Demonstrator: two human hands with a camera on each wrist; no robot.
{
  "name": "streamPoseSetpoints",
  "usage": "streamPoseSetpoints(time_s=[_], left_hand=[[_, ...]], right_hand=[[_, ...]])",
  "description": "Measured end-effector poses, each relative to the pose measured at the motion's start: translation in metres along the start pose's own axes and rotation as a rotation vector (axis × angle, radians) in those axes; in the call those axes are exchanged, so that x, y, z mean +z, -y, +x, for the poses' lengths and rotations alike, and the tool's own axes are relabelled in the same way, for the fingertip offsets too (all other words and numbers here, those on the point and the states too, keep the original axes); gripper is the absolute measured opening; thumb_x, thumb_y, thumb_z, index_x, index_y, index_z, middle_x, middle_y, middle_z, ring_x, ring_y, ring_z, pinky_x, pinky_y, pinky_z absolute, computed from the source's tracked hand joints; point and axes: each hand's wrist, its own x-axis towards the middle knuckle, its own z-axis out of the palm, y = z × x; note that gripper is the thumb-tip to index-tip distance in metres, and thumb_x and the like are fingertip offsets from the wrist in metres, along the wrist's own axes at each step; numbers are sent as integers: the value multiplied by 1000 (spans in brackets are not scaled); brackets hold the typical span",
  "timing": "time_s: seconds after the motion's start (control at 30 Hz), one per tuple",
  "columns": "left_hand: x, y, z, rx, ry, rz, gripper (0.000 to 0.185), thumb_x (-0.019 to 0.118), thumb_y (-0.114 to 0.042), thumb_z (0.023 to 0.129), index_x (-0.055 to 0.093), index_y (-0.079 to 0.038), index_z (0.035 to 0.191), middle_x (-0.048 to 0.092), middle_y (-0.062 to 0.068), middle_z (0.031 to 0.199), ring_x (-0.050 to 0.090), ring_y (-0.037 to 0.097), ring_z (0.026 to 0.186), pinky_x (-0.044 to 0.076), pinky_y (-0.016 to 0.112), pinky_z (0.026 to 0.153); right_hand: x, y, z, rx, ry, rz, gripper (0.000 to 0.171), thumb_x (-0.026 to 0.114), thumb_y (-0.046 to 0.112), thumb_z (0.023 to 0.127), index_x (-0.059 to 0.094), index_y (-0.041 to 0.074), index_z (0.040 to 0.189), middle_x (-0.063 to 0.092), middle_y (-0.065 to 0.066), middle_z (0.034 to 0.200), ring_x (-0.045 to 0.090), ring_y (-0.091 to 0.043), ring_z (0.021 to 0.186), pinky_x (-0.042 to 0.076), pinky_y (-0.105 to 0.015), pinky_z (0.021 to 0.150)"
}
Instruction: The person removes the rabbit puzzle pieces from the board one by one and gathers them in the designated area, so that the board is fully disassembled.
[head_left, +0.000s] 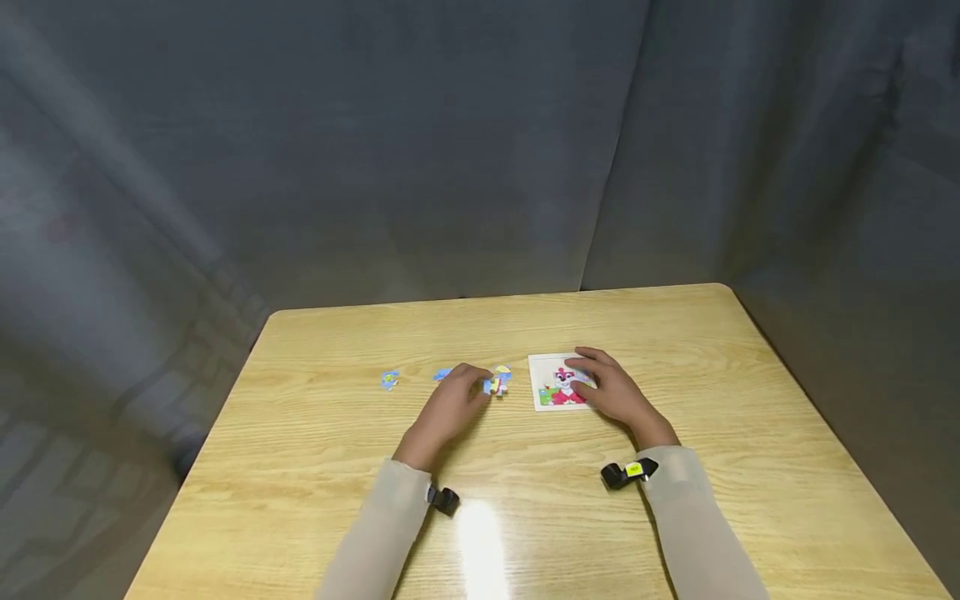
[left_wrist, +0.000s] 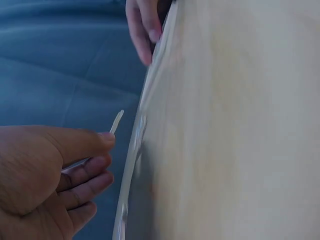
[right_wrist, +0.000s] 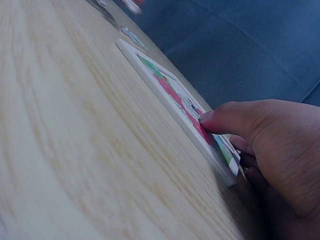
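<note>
A white-framed puzzle board [head_left: 546,383] with a red cartoon figure lies on the wooden table [head_left: 525,517]. My right hand [head_left: 585,371] rests on its right part. In the right wrist view the thumb [right_wrist: 225,119] presses on the board [right_wrist: 165,87], and the other fingers lie along its far edge. My left hand [head_left: 480,379] is left of the board. In the left wrist view this hand [left_wrist: 107,147] pinches a thin puzzle piece [left_wrist: 117,121] between thumb and fingers. A few coloured pieces [head_left: 501,380] lie at its fingertips.
Two loose blue pieces [head_left: 389,380] [head_left: 442,374] lie farther left on the table. Grey cloth hangs behind and beside the table. Small black devices sit on both wrists.
</note>
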Motion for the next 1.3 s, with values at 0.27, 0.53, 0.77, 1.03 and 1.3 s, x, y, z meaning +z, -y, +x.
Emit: streamPoseSetpoints(time_s=[0.27,0.53,0.77,1.03,1.3], left_hand=[[-29,34,-49,-78,-44,-24,33,66,-17,95,62,-13,127,57,7,129,55,27,120,47,44,98],[-52,59,-77,-160,-33,1,32,68,-16,93,64,-12,124,59,8,126,55,29,119,46,47,98],[-67,74,-89,-177,-16,65,29,68,-15,93,64,-10,121,58,10,123,56,30,116,47,49,96],[-70,78,-92,-170,14,91,28,68,-15,93,64,-11,121,56,8,123,57,28,112,50,47,92],[-76,78,-90,-175,37,118,28,67,-10,92,65,-6,120,56,10,119,57,29,110,49,47,91]], right_hand=[[-4,-4,-2,23,-8,12,43,66,17,94,57,8,135,35,-15,150,32,-40,137,31,-59,107],[-8,-10,-4,25,-19,3,43,66,17,94,57,6,135,36,-16,150,32,-41,137,31,-59,107],[-8,-11,-5,29,-26,10,43,66,15,94,57,5,135,36,-16,150,33,-41,137,31,-59,106],[-9,-11,-4,21,-30,10,43,66,15,93,57,6,134,36,-17,149,32,-41,137,30,-59,107],[-8,-11,-5,34,-29,24,43,67,16,93,58,6,134,36,-17,149,32,-41,137,30,-59,107]])
